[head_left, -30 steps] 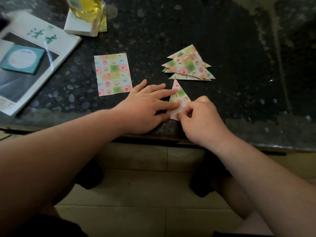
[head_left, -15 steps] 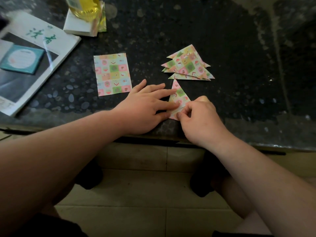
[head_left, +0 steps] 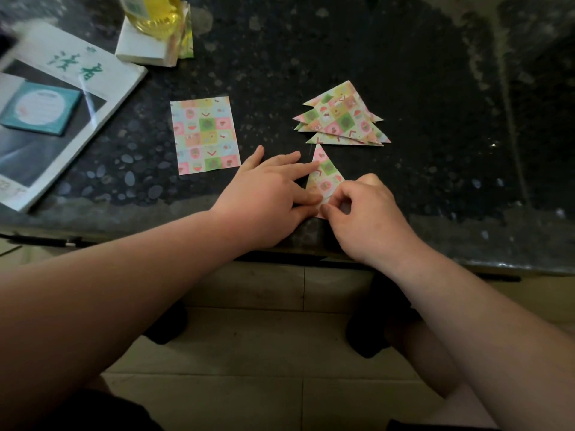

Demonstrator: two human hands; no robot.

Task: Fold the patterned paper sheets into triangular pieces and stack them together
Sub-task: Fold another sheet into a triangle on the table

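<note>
You are working on one triangular piece (head_left: 325,175) at the near edge of the desk (head_left: 435,88). It is lying with its point away from you. Judging by your grip, a crease is being finished, so it is not yet joining the others. Farther in, to the left, one flat sheet (head_left: 205,136) is lying unfolded. Beyond the piece in hand, just clear of its tip, the stack (head_left: 342,116) of finished triangles is sitting loosely fanned. Several layers are showing, but the exact count cannot be told. By this layout, most of the folding is looking done: one piece is being completed, one sheet is waiting, and both are yet to go onto the stack.

Your right hand (head_left: 364,209) is gripping the near lower corner of the triangular piece, with fingers curled and thumb pinching the paper. Your left hand (head_left: 267,194) is lying open, fingers straight, pressing the piece's left edge flat against the desk. At the far left, a magazine (head_left: 62,88) and a bottle (head_left: 155,10) are sitting well apart from the work.
</note>
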